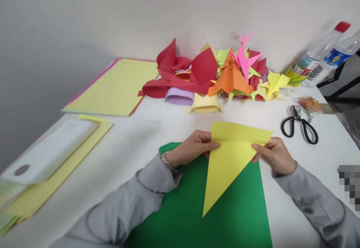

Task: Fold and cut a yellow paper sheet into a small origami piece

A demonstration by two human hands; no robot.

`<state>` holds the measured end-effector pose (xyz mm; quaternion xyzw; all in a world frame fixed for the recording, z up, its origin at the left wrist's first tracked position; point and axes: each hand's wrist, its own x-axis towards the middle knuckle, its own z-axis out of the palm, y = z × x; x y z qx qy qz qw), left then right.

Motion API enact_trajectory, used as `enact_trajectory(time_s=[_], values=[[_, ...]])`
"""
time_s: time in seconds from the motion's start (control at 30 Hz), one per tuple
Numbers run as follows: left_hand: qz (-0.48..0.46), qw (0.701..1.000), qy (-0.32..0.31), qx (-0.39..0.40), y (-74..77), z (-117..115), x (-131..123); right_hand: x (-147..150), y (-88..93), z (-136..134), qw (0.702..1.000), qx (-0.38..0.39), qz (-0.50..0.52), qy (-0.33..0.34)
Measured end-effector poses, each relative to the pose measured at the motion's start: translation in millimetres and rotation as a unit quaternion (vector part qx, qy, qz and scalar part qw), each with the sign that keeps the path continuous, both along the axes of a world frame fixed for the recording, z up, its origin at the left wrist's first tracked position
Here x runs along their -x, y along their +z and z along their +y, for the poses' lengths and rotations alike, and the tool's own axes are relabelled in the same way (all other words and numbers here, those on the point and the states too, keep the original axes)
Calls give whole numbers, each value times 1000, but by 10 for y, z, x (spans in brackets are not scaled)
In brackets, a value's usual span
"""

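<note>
A yellow sheet of paper [229,161], triangular in outline with a faint crease across its upper part, is held up in front of me. My left hand [192,147] pinches its left edge between thumb and fingers; a metal watch band circles that wrist. On the other side, my right hand [274,154] grips the paper near its right-hand corner, thumb on the front. Below both hands a green sheet [230,210] lies on the table, partly covered by the yellow paper and my left sleeve.
Folded paper planes [230,77] and red paper shapes [180,79] are heaped along the wall. Black-handled scissors [299,124] lie right, near plastic bottles [323,56]. At left are a stack of yellow sheets [112,86] and a white box [53,146] on more paper.
</note>
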<state>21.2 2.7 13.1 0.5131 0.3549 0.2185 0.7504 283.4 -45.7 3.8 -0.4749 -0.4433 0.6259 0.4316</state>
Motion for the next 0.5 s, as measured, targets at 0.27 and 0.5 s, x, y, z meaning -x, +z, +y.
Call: enact_trajectory(time_s=[0.27, 0.5], values=[[-22, 997, 45, 54, -70, 18, 8, -3, -4, 7, 1000, 22, 18, 1], [-24, 996, 59, 66, -78, 13, 6, 20, 42, 6, 1000, 18, 22, 4]])
